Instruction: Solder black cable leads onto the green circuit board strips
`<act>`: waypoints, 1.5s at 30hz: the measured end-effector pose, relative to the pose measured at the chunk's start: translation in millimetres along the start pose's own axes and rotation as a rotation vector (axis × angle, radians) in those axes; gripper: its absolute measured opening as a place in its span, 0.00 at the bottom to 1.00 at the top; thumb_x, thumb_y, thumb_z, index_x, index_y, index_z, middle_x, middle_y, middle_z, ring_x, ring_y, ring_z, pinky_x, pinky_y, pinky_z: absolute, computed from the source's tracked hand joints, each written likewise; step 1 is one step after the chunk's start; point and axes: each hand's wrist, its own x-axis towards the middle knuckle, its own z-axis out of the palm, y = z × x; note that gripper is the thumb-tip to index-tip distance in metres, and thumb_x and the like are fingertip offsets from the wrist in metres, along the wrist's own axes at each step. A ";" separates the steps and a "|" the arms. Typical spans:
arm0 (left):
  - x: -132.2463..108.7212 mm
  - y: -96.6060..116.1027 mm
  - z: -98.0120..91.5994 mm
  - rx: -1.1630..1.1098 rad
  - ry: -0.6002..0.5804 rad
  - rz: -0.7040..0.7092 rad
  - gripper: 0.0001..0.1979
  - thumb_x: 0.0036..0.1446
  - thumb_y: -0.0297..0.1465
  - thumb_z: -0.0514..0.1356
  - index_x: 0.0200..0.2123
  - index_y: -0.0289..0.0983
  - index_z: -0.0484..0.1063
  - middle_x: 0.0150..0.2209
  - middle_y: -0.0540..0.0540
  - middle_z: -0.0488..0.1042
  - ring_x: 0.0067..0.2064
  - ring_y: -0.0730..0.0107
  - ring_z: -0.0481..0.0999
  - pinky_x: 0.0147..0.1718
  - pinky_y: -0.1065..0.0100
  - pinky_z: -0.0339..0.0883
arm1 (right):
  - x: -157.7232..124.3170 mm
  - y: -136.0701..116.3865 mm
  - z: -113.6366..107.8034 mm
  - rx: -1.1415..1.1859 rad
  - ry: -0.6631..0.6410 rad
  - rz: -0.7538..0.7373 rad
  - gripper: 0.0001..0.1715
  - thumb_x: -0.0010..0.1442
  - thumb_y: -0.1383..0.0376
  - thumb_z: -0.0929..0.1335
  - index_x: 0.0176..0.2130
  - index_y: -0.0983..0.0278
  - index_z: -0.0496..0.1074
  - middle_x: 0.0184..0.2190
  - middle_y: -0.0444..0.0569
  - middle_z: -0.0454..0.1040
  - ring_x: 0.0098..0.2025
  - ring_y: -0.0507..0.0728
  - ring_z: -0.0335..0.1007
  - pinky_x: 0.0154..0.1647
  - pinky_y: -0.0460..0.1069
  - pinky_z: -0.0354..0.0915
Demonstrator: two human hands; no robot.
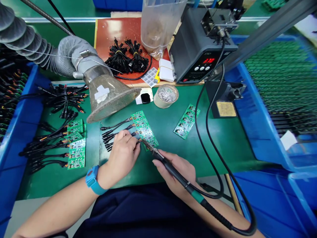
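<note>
In the middle of the green mat lies a green circuit board (146,128) with several black cables (114,127) joined along its left edge. My left hand (125,148) is closed at that edge, its fingers pinching a black cable whose coloured wire ends meet the board. A soldering iron (170,168) rests in my right hand (179,168), fingers wrapped round its grip. The iron's tip touches or nearly touches the board beside my left fingertips; the exact contact point is too small to tell. Another circuit board (187,121) without cables lies to the right.
Wired boards (77,153) lie at left beneath a fume extractor hood (106,92). Behind are a solder tip-cleaning pot (165,96), cable bundles (126,56) and a soldering station (198,49). Its cord loops on my right. Blue bins (262,122) flank the mat.
</note>
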 end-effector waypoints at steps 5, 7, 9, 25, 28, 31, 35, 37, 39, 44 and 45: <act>0.9 0.3 0.4 0.006 0.000 -0.009 0.09 0.64 0.25 0.60 0.29 0.36 0.71 0.29 0.43 0.71 0.43 0.53 0.67 0.42 0.53 0.69 | 1.9 -2.6 0.9 0.007 0.044 -0.013 0.10 0.70 0.62 0.70 0.48 0.63 0.75 0.39 0.50 0.84 0.37 0.56 0.84 0.43 0.46 0.80; 1.1 0.4 0.6 0.004 0.000 -0.011 0.09 0.64 0.25 0.60 0.29 0.36 0.71 0.28 0.43 0.71 0.43 0.53 0.67 0.42 0.53 0.69 | 3.6 -3.6 1.0 -0.003 0.059 -0.023 0.08 0.70 0.62 0.70 0.47 0.63 0.76 0.38 0.50 0.84 0.35 0.56 0.84 0.41 0.47 0.80; 1.3 0.5 0.6 0.000 0.002 -0.013 0.10 0.64 0.25 0.60 0.29 0.37 0.71 0.28 0.43 0.71 0.43 0.53 0.67 0.42 0.53 0.68 | 4.4 -3.7 0.6 -0.022 0.062 -0.032 0.08 0.70 0.62 0.69 0.47 0.63 0.76 0.36 0.49 0.84 0.34 0.57 0.84 0.39 0.47 0.80; 1.4 1.8 -0.7 0.008 -0.012 -0.019 0.09 0.64 0.24 0.60 0.29 0.36 0.71 0.28 0.43 0.71 0.43 0.53 0.67 0.41 0.55 0.66 | 1.8 0.5 -4.8 -0.025 0.005 0.002 0.10 0.69 0.62 0.70 0.48 0.63 0.76 0.39 0.50 0.84 0.36 0.57 0.84 0.42 0.48 0.80; 1.5 1.1 -1.1 0.004 -0.013 -0.014 0.08 0.64 0.25 0.59 0.30 0.36 0.72 0.29 0.43 0.72 0.43 0.53 0.67 0.41 0.54 0.66 | 4.7 0.0 -3.2 -0.020 0.008 0.006 0.10 0.69 0.62 0.70 0.48 0.63 0.77 0.38 0.50 0.84 0.35 0.57 0.84 0.41 0.48 0.80; 2.1 -0.9 -1.8 -0.004 -0.025 -0.002 0.07 0.64 0.25 0.60 0.32 0.35 0.73 0.30 0.43 0.72 0.42 0.55 0.67 0.41 0.54 0.67 | 7.4 -1.2 -2.3 0.000 0.049 -0.012 0.09 0.70 0.62 0.69 0.47 0.63 0.77 0.37 0.50 0.84 0.34 0.57 0.84 0.40 0.48 0.80; 4.3 -5.5 -3.6 -0.030 -0.054 0.025 0.08 0.66 0.25 0.59 0.33 0.36 0.75 0.30 0.44 0.71 0.39 0.58 0.66 0.42 0.55 0.67 | 7.1 -1.2 -2.0 0.006 0.041 -0.005 0.10 0.69 0.62 0.70 0.48 0.62 0.77 0.37 0.49 0.84 0.36 0.57 0.84 0.41 0.48 0.80; 5.9 -7.6 -4.7 -0.052 -0.070 0.041 0.08 0.66 0.26 0.59 0.34 0.36 0.77 0.29 0.44 0.71 0.38 0.59 0.66 0.43 0.55 0.67 | 6.6 -0.8 -2.2 0.010 0.033 0.006 0.10 0.69 0.62 0.70 0.49 0.62 0.77 0.38 0.49 0.84 0.36 0.58 0.84 0.42 0.49 0.80; 7.2 -9.2 -5.7 -0.069 -0.079 0.052 0.08 0.67 0.26 0.59 0.34 0.36 0.78 0.29 0.45 0.71 0.37 0.60 0.66 0.43 0.55 0.67 | 7.0 -0.9 -2.5 0.018 0.037 0.002 0.10 0.70 0.62 0.70 0.49 0.62 0.77 0.38 0.49 0.84 0.36 0.57 0.84 0.42 0.48 0.80; 8.6 -10.4 -7.1 -0.063 -0.095 0.050 0.08 0.67 0.27 0.60 0.36 0.36 0.79 0.30 0.44 0.71 0.38 0.60 0.67 0.42 0.56 0.67 | 10.3 -2.2 -1.7 0.043 0.057 -0.007 0.09 0.70 0.62 0.70 0.48 0.63 0.77 0.37 0.49 0.84 0.35 0.57 0.84 0.40 0.47 0.80; 8.6 -10.4 -7.1 -0.059 -0.098 0.049 0.08 0.67 0.27 0.60 0.35 0.36 0.79 0.30 0.44 0.71 0.38 0.60 0.67 0.42 0.56 0.67 | 10.5 -2.3 -1.2 0.046 0.059 -0.010 0.09 0.70 0.62 0.70 0.48 0.63 0.77 0.37 0.50 0.84 0.35 0.57 0.84 0.40 0.47 0.81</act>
